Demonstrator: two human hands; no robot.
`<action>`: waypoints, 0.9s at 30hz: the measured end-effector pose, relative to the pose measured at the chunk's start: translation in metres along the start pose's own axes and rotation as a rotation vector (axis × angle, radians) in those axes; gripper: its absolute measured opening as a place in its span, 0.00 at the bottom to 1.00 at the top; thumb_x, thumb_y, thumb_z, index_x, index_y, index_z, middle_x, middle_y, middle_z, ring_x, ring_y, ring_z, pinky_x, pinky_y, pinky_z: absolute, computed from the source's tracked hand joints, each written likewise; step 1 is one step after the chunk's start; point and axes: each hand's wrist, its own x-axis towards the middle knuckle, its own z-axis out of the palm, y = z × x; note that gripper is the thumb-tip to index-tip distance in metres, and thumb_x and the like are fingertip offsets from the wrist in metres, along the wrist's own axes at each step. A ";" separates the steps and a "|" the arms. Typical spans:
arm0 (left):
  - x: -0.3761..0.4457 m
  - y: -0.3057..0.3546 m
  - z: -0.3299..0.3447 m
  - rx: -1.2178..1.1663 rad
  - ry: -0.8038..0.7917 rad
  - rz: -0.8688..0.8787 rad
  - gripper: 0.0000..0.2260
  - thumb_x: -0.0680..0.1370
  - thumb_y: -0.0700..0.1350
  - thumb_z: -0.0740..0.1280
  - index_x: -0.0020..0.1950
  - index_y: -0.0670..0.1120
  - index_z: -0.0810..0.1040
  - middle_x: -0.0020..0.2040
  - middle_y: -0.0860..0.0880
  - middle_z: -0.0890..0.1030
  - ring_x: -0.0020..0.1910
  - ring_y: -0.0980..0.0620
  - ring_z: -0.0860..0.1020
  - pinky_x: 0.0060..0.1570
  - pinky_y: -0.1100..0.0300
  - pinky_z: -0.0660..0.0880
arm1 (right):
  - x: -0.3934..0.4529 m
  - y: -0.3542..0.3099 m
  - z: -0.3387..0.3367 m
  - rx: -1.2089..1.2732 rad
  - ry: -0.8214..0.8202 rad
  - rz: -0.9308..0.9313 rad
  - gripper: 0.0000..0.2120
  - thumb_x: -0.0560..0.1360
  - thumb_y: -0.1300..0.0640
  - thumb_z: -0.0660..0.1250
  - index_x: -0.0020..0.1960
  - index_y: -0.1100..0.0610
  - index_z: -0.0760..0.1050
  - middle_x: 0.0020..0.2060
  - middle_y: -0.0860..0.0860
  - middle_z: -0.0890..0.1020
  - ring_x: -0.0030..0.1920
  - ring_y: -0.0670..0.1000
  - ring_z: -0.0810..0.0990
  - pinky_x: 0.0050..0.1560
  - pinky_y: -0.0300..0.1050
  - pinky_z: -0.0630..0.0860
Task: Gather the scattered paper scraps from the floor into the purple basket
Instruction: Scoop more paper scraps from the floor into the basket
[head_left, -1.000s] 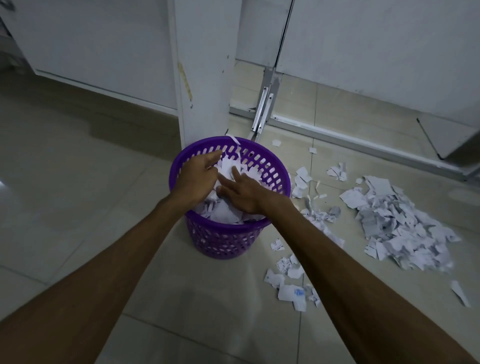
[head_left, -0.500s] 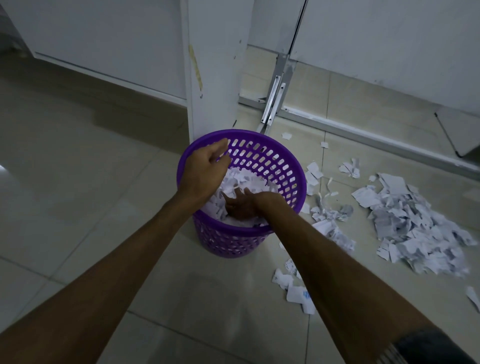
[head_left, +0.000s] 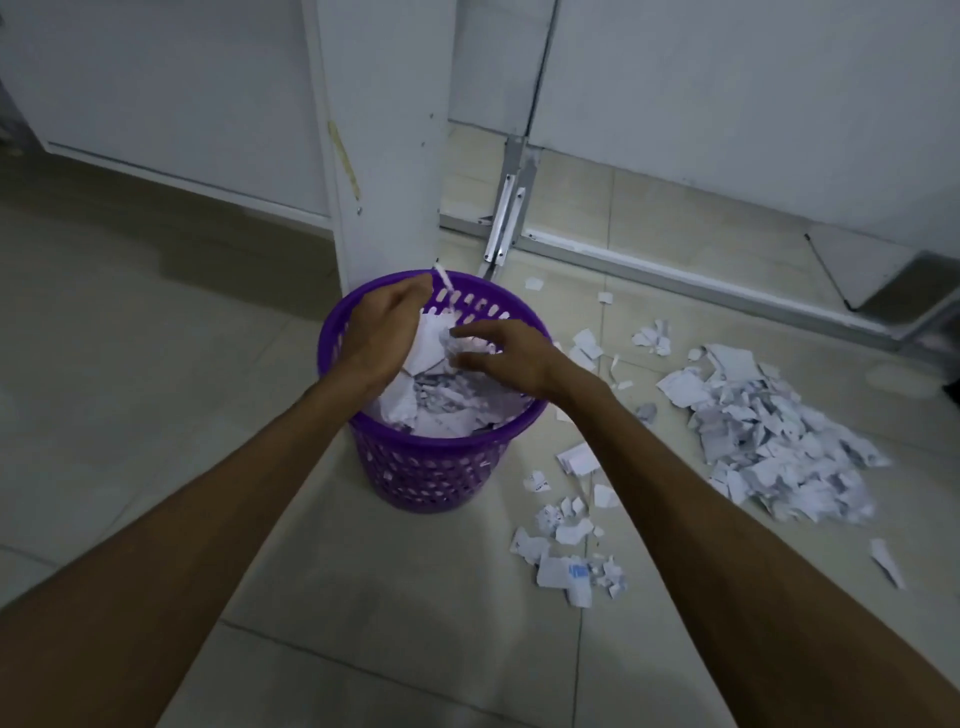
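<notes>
The purple basket (head_left: 426, 473) stands on the tiled floor, holding a heap of white paper scraps (head_left: 447, 410). My left hand (head_left: 384, 327) is over its far-left rim, curled around a wad of scraps, with a paper strip sticking up past the fingers. Just right of it, my right hand (head_left: 504, 353) hovers over the basket with fingers spread and blurred, holding nothing. A large pile of scraps (head_left: 779, 436) lies on the floor to the right. A smaller scatter of scraps (head_left: 566, 551) lies by my right forearm.
A white post (head_left: 384, 156) rises directly behind the basket. A metal floor track (head_left: 675, 270) and a metal bracket (head_left: 506, 208) run along the white wall panels behind. Bare tiles stretch to the left of the basket.
My right hand has lifted from deep among the scraps in the basket to above them, fingers now spread. My left hand has stayed at the far rim.
</notes>
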 end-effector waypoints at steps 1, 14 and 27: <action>0.001 0.004 0.006 -0.003 -0.013 0.020 0.16 0.80 0.56 0.61 0.48 0.45 0.81 0.45 0.42 0.83 0.46 0.46 0.81 0.53 0.47 0.76 | -0.008 0.002 -0.005 0.028 0.078 -0.015 0.19 0.78 0.48 0.67 0.68 0.50 0.76 0.67 0.51 0.77 0.65 0.51 0.75 0.62 0.43 0.68; -0.047 0.000 0.179 0.022 -0.389 0.333 0.15 0.80 0.51 0.63 0.67 0.54 0.74 0.65 0.57 0.77 0.64 0.62 0.74 0.60 0.69 0.72 | -0.106 0.163 -0.026 0.164 0.474 0.275 0.13 0.81 0.54 0.63 0.64 0.55 0.76 0.60 0.53 0.80 0.60 0.52 0.78 0.59 0.41 0.74; -0.049 -0.192 0.249 0.120 -0.250 -0.200 0.20 0.80 0.54 0.63 0.72 0.58 0.68 0.73 0.54 0.68 0.70 0.55 0.67 0.65 0.57 0.68 | -0.088 0.308 0.026 -0.026 0.385 0.494 0.39 0.75 0.32 0.61 0.79 0.48 0.54 0.79 0.59 0.44 0.79 0.61 0.49 0.74 0.58 0.57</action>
